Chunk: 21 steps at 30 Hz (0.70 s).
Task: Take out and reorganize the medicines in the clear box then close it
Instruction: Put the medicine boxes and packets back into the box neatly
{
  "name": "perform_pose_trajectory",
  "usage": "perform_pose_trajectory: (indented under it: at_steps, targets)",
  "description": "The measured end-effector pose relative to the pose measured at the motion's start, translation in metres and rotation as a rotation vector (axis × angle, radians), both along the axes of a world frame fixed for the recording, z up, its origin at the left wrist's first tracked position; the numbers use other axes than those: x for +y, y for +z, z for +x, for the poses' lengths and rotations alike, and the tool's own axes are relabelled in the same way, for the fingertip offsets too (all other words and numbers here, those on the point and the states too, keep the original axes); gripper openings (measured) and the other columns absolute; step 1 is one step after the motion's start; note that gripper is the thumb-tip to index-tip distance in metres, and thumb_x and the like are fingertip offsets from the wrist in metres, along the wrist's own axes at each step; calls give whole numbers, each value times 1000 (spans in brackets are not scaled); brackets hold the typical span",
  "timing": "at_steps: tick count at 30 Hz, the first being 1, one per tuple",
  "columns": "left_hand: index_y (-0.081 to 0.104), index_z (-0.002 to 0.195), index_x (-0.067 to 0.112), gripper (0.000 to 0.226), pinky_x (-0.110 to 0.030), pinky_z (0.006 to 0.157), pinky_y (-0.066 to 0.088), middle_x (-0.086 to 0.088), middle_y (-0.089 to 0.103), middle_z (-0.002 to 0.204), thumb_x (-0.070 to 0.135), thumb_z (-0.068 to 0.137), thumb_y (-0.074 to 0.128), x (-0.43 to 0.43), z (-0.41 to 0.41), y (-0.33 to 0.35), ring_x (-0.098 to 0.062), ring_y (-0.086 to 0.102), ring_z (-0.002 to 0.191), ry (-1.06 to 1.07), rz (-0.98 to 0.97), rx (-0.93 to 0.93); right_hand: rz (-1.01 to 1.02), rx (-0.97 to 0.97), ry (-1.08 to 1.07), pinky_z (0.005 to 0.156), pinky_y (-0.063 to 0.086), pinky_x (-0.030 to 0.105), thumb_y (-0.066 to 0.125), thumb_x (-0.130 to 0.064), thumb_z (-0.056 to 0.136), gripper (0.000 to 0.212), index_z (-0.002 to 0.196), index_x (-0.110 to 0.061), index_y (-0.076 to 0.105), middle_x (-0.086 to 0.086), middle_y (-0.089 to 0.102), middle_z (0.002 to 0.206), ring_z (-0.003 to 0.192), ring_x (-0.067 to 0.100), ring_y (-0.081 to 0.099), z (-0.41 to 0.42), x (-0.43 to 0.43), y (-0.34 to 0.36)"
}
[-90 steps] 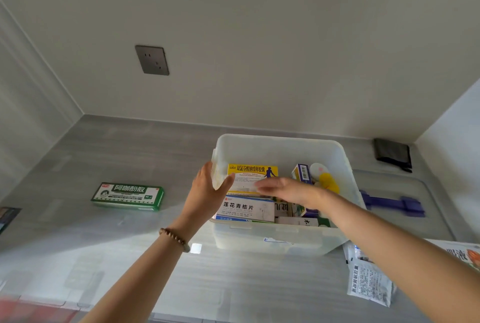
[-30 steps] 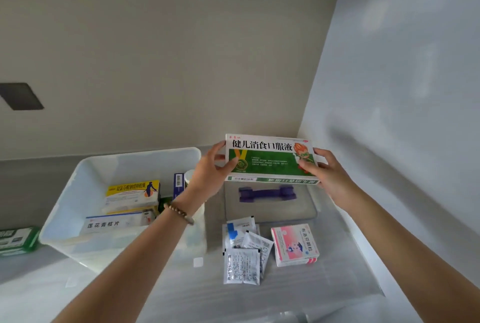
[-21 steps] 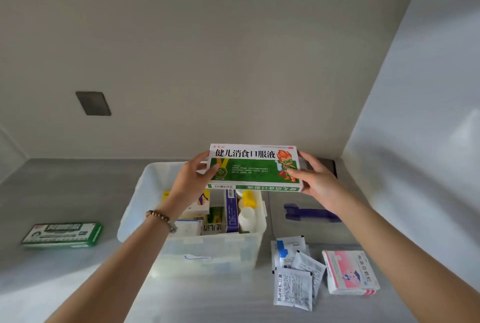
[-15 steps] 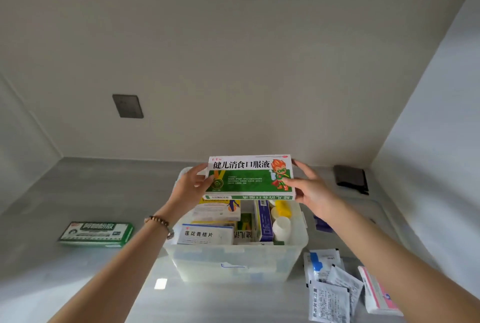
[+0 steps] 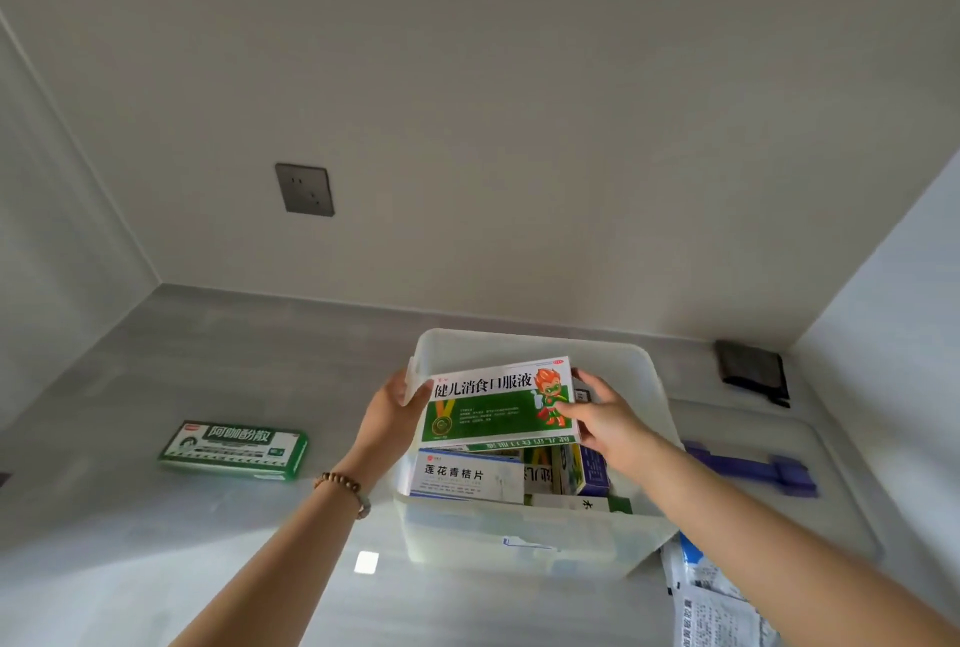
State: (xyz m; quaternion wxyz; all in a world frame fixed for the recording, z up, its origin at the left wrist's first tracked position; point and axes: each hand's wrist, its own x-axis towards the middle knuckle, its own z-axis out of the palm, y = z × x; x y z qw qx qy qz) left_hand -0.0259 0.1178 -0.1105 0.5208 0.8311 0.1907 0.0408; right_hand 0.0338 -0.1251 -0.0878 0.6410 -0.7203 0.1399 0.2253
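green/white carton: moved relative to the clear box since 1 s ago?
Yes. The green-and-white carton, gripped by the right hand, went leftward: from above the lid, right of the clear box, to over that box's opening.

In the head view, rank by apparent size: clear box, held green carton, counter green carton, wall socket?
Clear plastic box
Green-and-white cardboard carton, held
Flat green carton on counter, nearly alike
Grey square wall socket
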Motion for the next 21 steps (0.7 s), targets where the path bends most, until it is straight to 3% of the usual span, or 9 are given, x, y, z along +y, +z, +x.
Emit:
perform_pose_trajectory:
  at_steps: [3, 7, 12, 15, 17, 19, 21]
  targets:
    - [53, 114, 20, 25, -14, 52, 41, 5, 62, 89, 32, 93, 48, 1, 2, -3, 1, 57, 73, -2, -5, -4, -66, 51, -35, 91, 52, 47, 61, -3, 86, 55, 135, -15, 42, 14, 61, 121, 103, 30, 63, 4, 6, -16]
    - [51, 119, 18, 30, -14, 52, 39, 5, 61, 92, 33, 93, 48, 2, 3, -4, 1, 56, 73, -7, 16, 10, -244, 14, 20, 95, 49, 43, 58, -12, 90, 47, 135, -12, 41, 13, 59, 125, 110, 28, 59, 4, 9, -27]
    - [49, 122, 20, 33, -16, 51, 38, 5, 60, 94, 36, 92, 47, 3, 5, -6, -1, 55, 73, -11, 67, 38, -494, -140, 210, 69, 47, 23, 60, -28, 89, 45, 130, -11, 49, 7, 63, 123, 101, 21, 63, 3, 8, -26]
    - [48, 123, 19, 35, -19, 54, 41, 3, 61, 96, 37, 92, 47, 3, 6, -7, -8, 57, 77, -14, 86, 39, -503, -204, 213, 51, 45, 13, 69, -34, 81, 44, 118, -12, 61, 5, 70, 110, 73, 7, 64, 5, 0, -27]
    - [48, 122, 19, 35, -19, 54, 41, 3, 60, 96, 38, 92, 46, 3, 6, -7, -8, 57, 75, -17, 98, 43, -531, -244, 225, 45, 40, 8, 72, -39, 77, 43, 112, -15, 65, 1, 72, 105, 65, 0, 61, 6, -5, -28]
    - [47, 121, 18, 36, -19, 52, 41, 3, 59, 94, 39, 93, 46, 2, 6, -7, -7, 56, 74, -23, 117, 48, -624, -287, 282, 53, 44, 11, 69, -44, 78, 46, 115, -17, 65, 3, 67, 109, 73, 5, 63, 6, -7, -31]
    - [47, 121, 18, 36, -19, 51, 41, 3, 58, 92, 40, 93, 45, 2, 6, -7, -5, 56, 73, -26, 132, 50, -829, -367, 398, 76, 49, 23, 63, -50, 81, 53, 124, -19, 57, 7, 53, 123, 98, 16, 57, 6, -4, -37]
